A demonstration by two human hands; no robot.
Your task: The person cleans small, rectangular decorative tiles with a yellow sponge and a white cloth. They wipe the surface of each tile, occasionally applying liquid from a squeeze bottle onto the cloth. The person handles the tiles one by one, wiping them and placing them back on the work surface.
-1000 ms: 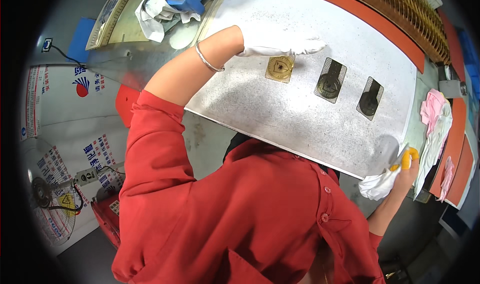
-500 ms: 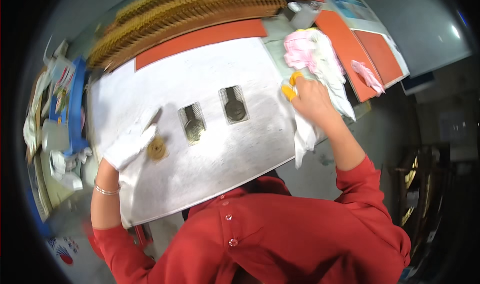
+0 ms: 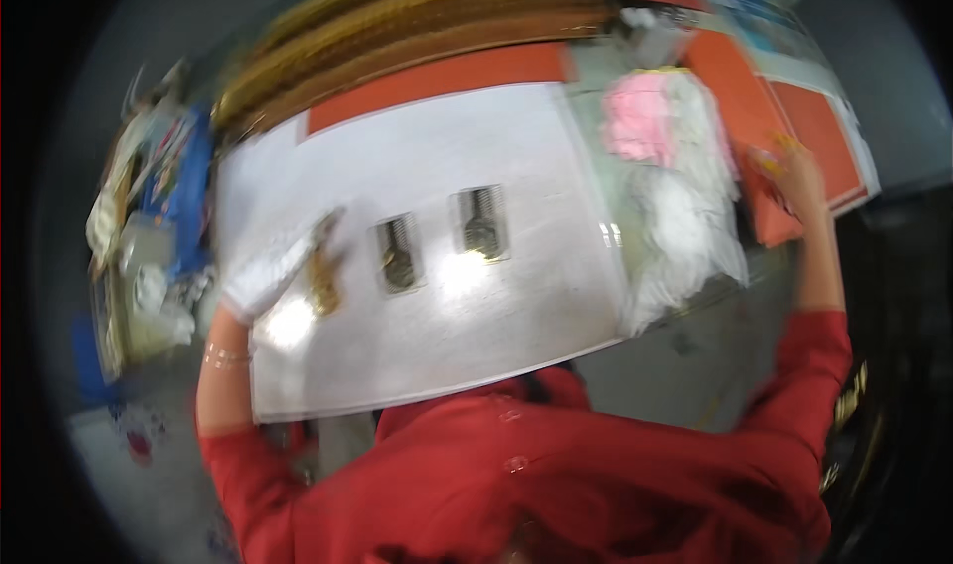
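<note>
My left hand (image 3: 270,274), in a white glove, is over the left part of a pale work sheet. A slim dark shape (image 3: 326,224) shows at its fingertips; blur hides whether it is gripped. Beside this hand lies a small brownish, roundish piece (image 3: 323,284). Two dark pieces, each a round body with a straight stem on a mesh-like rectangle, lie farther right: the nearer-left piece (image 3: 399,256) and the right piece (image 3: 480,224). My right hand (image 3: 797,177), bare with yellow finger covers, is at an orange sheet (image 3: 730,82) on the far right. Its fingers are smeared by motion.
Pink cloth (image 3: 638,117) and white cloth (image 3: 685,226) lie between the work sheet and my right hand. A long ridged golden-brown stack (image 3: 417,28) runs along the back, behind an orange strip (image 3: 437,82). At left stands a blue bin (image 3: 189,211) among white scraps.
My right hand has moved right, from the white cloth to the orange sheet. The small pink cloth seen there before is no longer distinguishable. The whole view has shifted; my left hand stays beside the brownish piece.
</note>
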